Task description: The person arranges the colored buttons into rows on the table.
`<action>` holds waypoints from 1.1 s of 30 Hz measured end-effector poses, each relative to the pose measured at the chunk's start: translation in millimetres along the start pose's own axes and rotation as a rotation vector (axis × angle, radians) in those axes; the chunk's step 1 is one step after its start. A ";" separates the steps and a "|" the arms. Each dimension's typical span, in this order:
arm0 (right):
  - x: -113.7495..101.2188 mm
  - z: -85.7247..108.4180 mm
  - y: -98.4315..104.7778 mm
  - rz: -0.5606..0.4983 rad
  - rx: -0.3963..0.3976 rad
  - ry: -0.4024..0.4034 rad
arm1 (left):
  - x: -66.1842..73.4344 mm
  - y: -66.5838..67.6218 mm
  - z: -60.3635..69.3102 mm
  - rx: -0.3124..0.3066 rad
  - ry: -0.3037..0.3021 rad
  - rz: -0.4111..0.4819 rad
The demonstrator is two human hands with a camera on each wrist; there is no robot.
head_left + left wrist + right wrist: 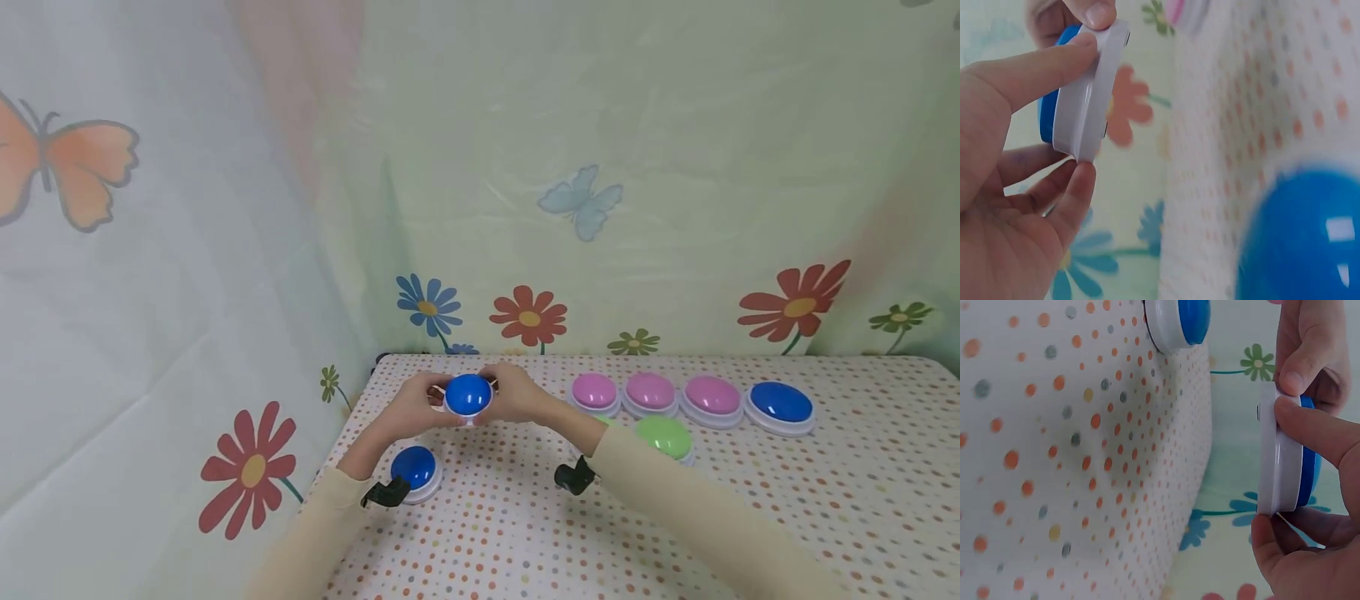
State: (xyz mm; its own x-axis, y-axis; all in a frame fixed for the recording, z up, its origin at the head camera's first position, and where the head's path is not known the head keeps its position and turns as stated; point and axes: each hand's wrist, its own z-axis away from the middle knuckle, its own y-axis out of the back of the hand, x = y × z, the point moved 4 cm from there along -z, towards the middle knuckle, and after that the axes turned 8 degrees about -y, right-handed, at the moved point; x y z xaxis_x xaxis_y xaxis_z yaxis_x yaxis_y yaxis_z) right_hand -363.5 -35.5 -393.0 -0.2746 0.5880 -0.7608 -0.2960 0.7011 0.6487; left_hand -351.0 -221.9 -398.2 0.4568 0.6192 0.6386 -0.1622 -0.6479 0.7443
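Note:
Both hands hold one round blue push button (468, 395) with a white base, lifted off the far left part of the table. My left hand (420, 406) grips its left side, thumb and fingers bent about the rim. On the opposite side my right hand (519, 395) pinches the white base (1280, 465) between thumb and fingers. The two thumbs nearly meet on the rim in both wrist views. A second blue button (414, 468) lies on the table near the left wrist, partly hidden by a black wrist mount (386, 492).
The dotted tablecloth (510, 517) covers the table. Pink buttons (651, 391) and another blue button (781, 403) stand in a row at the back right. Green buttons (664, 437) sit before them, partly behind the right sleeve. Flowered curtains (480, 208) hang behind and at left.

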 end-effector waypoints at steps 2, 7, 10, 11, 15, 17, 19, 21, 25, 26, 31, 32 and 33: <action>1.8 9.4 11.2 0.012 0.017 0.005 | 11.5 -5.0 -4.1 0.007 -0.021 0.008; 15.0 35.5 38.0 0.044 0.046 0.007 | 39.3 -27.9 -16.2 -0.001 -0.064 0.048; 30.0 50.3 51.6 0.056 0.057 -0.014 | 54.3 -47.3 -24.7 -0.024 -0.095 0.063; 35.8 54.8 56.3 0.060 0.062 -0.024 | 59.1 -53.5 -28.6 -0.031 -0.111 0.066; 59.0 68.9 76.5 0.090 0.101 -0.056 | 77.8 -76.1 -48.1 -0.064 -0.176 0.076; 68.9 75.6 85.4 0.080 0.112 -0.064 | 85.7 -86.1 -56.1 -0.072 -0.188 0.087; 77.8 83.6 91.7 0.065 0.114 -0.066 | 91.9 -96.6 -61.5 -0.079 -0.183 0.091; 86.3 92.9 96.6 0.058 0.122 -0.056 | 97.7 -106.8 -64.6 -0.082 -0.180 0.099; 99.5 113.7 105.8 0.079 0.160 -0.031 | 109.2 -128.3 -68.7 -0.089 -0.205 0.141; 102.1 118.7 108.5 0.082 0.170 -0.025 | 112.5 -133.3 -69.8 -0.090 -0.218 0.158; 111.4 140.4 121.7 0.098 0.207 -0.026 | 127.3 -157.0 -79.5 -0.096 -0.277 0.243; 112.9 143.5 124.3 0.105 0.211 -0.036 | 130.3 -160.0 -81.7 -0.098 -0.281 0.254; 114.5 146.2 126.9 0.120 0.218 -0.047 | 132.8 -162.9 -84.1 -0.102 -0.282 0.260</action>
State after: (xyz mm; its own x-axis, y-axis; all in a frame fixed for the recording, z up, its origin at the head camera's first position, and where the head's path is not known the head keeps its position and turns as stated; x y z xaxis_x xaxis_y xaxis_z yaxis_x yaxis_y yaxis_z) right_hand -298.7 179.7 -400.5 -0.2520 0.6867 -0.6819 -0.0586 0.6925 0.7190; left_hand -337.5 3.1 -418.2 0.6088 0.2849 0.7404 -0.3836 -0.7113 0.5890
